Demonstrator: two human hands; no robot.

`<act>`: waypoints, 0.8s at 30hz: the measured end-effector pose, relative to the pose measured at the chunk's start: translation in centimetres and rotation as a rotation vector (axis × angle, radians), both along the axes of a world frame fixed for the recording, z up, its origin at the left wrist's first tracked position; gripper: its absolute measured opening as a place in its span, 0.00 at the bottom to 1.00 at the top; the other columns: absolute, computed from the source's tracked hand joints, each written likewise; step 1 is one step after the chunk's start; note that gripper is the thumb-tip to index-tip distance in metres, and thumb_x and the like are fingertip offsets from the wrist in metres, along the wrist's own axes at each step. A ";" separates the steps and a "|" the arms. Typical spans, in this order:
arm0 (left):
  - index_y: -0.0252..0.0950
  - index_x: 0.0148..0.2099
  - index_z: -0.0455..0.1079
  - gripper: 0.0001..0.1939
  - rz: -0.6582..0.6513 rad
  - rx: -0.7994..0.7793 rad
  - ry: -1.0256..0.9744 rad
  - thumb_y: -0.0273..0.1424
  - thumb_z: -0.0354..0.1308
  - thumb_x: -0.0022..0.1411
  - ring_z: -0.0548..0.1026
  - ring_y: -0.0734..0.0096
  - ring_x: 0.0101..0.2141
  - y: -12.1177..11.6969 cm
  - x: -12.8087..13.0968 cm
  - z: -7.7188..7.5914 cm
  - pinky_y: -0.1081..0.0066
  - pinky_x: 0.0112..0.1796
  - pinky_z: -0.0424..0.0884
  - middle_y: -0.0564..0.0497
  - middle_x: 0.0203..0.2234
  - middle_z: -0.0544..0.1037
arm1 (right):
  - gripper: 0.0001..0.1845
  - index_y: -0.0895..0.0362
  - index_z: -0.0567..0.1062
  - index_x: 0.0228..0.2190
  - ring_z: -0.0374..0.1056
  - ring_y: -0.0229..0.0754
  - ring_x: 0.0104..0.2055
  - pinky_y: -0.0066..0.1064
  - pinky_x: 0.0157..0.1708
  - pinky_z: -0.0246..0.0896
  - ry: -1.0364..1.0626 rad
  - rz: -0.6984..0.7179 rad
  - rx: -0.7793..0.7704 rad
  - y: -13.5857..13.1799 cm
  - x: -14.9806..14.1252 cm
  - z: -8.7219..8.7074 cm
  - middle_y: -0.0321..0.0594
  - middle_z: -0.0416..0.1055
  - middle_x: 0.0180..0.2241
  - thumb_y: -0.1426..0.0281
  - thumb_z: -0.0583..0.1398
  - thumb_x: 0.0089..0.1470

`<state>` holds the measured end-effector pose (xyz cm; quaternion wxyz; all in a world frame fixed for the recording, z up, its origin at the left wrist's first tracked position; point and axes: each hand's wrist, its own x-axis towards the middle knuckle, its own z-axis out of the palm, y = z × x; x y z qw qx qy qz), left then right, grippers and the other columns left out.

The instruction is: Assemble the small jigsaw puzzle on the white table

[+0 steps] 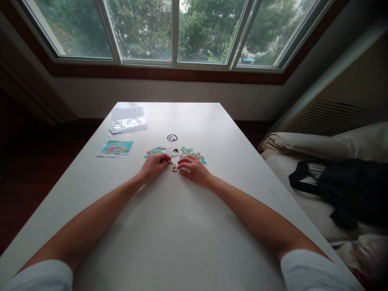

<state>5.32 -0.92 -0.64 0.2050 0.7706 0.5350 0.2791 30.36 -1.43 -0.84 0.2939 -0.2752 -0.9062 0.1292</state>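
Observation:
My left hand [155, 165] is closed, thumb and fingertips pinched at a small greenish jigsaw piece [170, 163]. Just below that piece lies a small cluster of jigsaw pieces [174, 169], yellowish and dark, on the white table [178, 226]. To the right of the cluster, my right hand [194, 169] rests with its fingers stretched and slightly apart; nothing shows in them. Loose turquoise and pink pieces spread beyond both hands, in a left group [155, 151] and a right group [193, 153]. My fingers partly cover their near edges.
Between the groups sits a round silvery container [173, 152], with a round black-and-white disc [172, 138] behind it. A colourful picture sheet [117, 148] and a shiny plastic sleeve with papers [129, 120] lie at the left. Beyond the right edge, a dark bag [354, 190] lies on a sofa [291, 161].

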 end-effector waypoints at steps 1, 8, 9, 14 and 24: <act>0.43 0.43 0.80 0.10 0.001 -0.006 -0.012 0.34 0.58 0.62 0.78 0.66 0.33 0.0 0.0 0.0 0.68 0.37 0.69 0.53 0.34 0.83 | 0.06 0.50 0.79 0.39 0.67 0.48 0.52 0.45 0.54 0.62 0.000 -0.002 0.004 0.0 0.0 0.0 0.41 0.77 0.45 0.69 0.60 0.63; 0.40 0.43 0.79 0.11 -0.008 -0.046 -0.152 0.36 0.60 0.62 0.79 0.66 0.35 0.0 0.4 0.0 0.68 0.39 0.72 0.52 0.34 0.83 | 0.06 0.50 0.79 0.40 0.68 0.48 0.51 0.46 0.55 0.60 0.062 -0.040 0.028 0.1 0.1 -0.1 0.41 0.78 0.45 0.68 0.60 0.64; 0.40 0.43 0.79 0.11 -0.012 -0.050 -0.163 0.36 0.61 0.62 0.79 0.66 0.35 0.0 0.5 0.0 0.67 0.38 0.72 0.51 0.34 0.83 | 0.06 0.50 0.79 0.40 0.68 0.48 0.50 0.46 0.55 0.60 0.069 -0.047 0.026 0.1 0.1 -0.1 0.41 0.78 0.44 0.68 0.60 0.64; 0.38 0.42 0.78 0.10 -0.052 -0.055 -0.230 0.37 0.61 0.61 0.78 0.67 0.34 -0.2 0.7 0.2 0.68 0.38 0.72 0.51 0.33 0.83 | 0.06 0.50 0.78 0.41 0.69 0.48 0.48 0.45 0.53 0.61 0.101 -0.071 0.027 -0.2 0.0 0.2 0.41 0.78 0.42 0.67 0.59 0.65; 0.37 0.42 0.77 0.12 -0.138 -0.076 -0.317 0.39 0.61 0.62 0.78 0.67 0.34 -0.7 1.2 0.4 0.69 0.38 0.71 0.50 0.32 0.82 | 0.05 0.51 0.76 0.38 0.68 0.48 0.45 0.42 0.49 0.61 0.144 -0.121 0.007 -0.5 -0.1 0.3 0.40 0.77 0.36 0.63 0.62 0.63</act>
